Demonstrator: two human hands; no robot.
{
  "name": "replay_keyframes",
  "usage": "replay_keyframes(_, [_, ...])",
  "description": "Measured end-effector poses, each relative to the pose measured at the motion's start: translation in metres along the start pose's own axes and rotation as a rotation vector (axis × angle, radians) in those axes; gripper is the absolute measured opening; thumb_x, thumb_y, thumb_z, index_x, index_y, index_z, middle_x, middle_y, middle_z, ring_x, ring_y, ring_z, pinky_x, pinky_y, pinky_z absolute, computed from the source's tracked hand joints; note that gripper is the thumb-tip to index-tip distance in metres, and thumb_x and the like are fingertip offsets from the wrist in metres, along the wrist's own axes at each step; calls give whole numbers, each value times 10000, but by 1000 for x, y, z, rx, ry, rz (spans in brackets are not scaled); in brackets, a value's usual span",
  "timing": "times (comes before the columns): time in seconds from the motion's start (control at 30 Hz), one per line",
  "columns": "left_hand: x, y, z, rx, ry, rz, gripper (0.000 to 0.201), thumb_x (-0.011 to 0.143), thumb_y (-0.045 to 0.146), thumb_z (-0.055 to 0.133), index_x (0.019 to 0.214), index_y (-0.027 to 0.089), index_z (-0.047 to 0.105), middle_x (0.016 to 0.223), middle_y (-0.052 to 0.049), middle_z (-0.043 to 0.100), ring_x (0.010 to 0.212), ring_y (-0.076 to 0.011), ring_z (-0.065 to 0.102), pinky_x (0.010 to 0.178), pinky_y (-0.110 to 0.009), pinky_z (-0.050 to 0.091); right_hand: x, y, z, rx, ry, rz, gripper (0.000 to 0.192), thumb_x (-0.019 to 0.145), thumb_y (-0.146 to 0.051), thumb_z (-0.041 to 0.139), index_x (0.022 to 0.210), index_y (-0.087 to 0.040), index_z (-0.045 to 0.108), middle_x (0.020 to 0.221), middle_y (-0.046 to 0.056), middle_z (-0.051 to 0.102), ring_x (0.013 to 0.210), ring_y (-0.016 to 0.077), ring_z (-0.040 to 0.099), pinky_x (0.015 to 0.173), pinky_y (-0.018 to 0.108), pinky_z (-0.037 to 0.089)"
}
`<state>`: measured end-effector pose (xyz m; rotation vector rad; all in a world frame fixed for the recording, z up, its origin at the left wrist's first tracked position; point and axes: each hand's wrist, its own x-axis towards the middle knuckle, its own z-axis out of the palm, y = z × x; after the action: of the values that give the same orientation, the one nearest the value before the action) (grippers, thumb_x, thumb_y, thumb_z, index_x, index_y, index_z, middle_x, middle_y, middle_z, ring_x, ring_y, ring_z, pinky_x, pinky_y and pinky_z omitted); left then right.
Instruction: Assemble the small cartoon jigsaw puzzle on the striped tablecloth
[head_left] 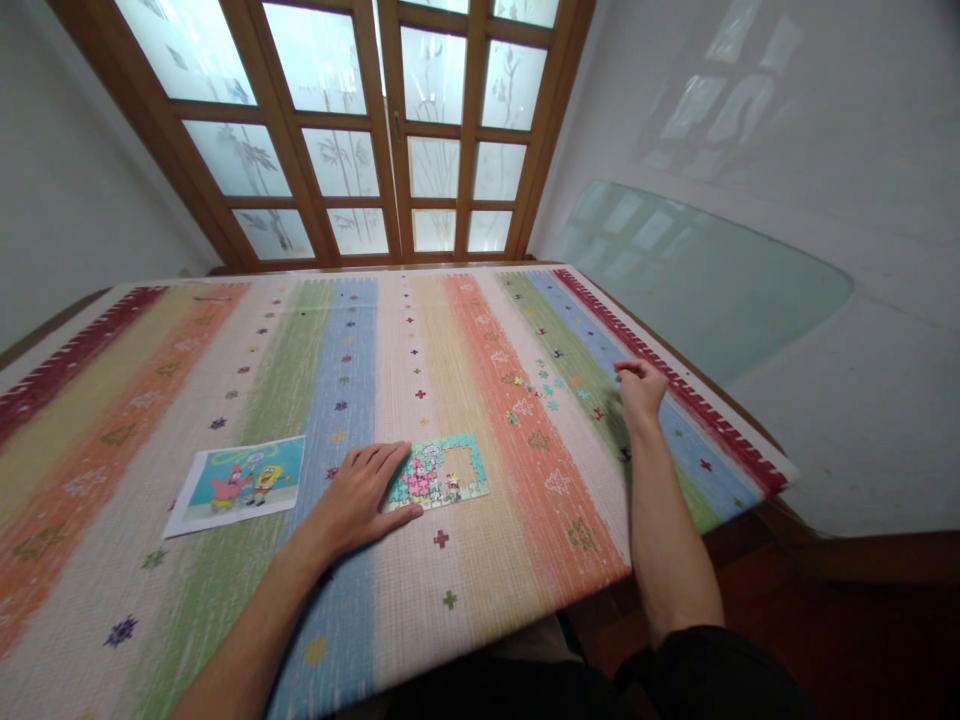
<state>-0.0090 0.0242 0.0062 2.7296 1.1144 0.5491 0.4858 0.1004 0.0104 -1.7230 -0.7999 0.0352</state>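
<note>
A partly assembled jigsaw puzzle (420, 480) lies on the striped tablecloth, with a bare brown gap in its right half. My left hand (371, 490) rests on the puzzle's left edge, fingers stretched out and thumb along the near side. Over the right part of the cloth, my right hand (641, 385) is raised with its fingers curled together. Whatever those fingers may hold is too small or hidden to make out. Left of my right hand, several loose puzzle pieces (546, 390) are scattered, mostly turquoise. A printed cartoon picture (244, 484) lies to the left of my left hand.
The striped tablecloth (285, 390) covers the table up to its near edge. Wooden doors with frosted panes (341, 160) stand beyond the far side. To the right, a glass panel (697, 270) is against the white wall.
</note>
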Motion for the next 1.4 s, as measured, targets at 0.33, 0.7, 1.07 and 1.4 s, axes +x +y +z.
replay_keyframes(0.33, [0,1,-1,6,-14,6,718,926,581,628,1502,239,367,1375,-142,607,1199,-350,588,1037,-506,447,-2,-1,-2,-94,-26,-54,237,596,-237,486,732,-186,674,718,51,693,639,194,583,663,335,490])
replay_keyframes(0.7, [-1,-1,1,10,8,15,720,919,569,644,1499,245,367,1364,-137,618,1191,-356,590,1010,-513,467,-6,-4,-3,-165,-121,-116,244,604,-202,492,761,-206,678,762,54,715,640,200,579,681,335,487])
replay_keyframes(1.07, [-2,-1,0,46,-7,30,709,951,587,603,1501,225,339,1387,-142,593,1224,-352,571,1034,-495,450,-10,-8,0,-200,-182,-156,263,620,-179,500,835,-200,649,785,60,710,689,211,595,718,338,487])
replay_keyframes(1.4, [-1,0,0,16,-1,23,719,933,579,627,1500,217,374,1366,-138,617,1199,-345,586,1016,-497,466,-19,-14,7,-263,-348,-315,186,727,-198,546,831,-196,700,858,98,702,721,224,561,794,396,461])
